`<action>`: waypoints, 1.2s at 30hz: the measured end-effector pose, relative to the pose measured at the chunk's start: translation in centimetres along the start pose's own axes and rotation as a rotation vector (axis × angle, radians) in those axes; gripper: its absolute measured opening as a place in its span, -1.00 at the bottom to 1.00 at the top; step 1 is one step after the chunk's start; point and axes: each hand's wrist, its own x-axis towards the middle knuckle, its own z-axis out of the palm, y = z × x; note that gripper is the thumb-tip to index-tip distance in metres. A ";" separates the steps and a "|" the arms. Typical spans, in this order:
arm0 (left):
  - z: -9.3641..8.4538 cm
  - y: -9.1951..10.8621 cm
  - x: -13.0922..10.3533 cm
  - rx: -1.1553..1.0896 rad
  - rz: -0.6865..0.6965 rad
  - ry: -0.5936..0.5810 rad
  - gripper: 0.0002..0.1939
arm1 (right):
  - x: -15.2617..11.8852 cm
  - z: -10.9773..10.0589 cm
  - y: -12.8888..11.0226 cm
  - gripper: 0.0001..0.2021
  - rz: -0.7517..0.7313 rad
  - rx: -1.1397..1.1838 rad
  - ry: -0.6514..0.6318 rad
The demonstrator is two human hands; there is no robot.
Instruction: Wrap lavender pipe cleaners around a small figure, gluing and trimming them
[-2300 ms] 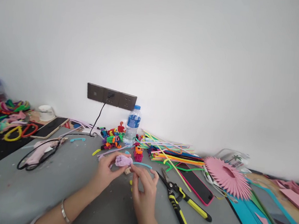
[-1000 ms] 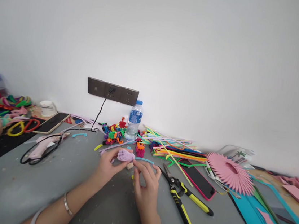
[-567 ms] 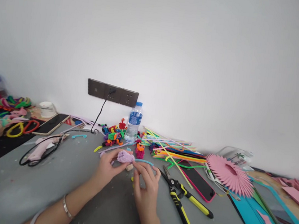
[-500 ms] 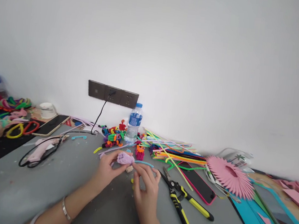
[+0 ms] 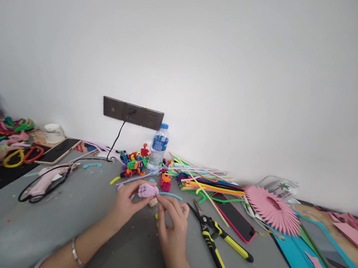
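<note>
Below centre frame, my left fingers (image 5: 140,206) pinch a fuzzy lilac bundle (image 5: 147,190) — my right fingers (image 5: 169,204), tips pressed narrow, seem to nip its right end.

With a bundle (image 5: 147,190) between my left grip (image 5: 127,201) and right grip (image 5: 172,222), I have, on the counter (image 5: 39,230), a glue gun (image 5: 43,183) to the left, cutters (image 5: 208,237) to the right, and a bottle (image 5: 158,149) behind, left of piled pipe cleaners (image 5: 213,187).
</note>
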 end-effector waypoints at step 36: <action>0.0 -0.4 0.0 -0.008 0.051 0.034 -0.79 | 0.3 0.2 -0.2 -0.74 0.078 0.331 0.015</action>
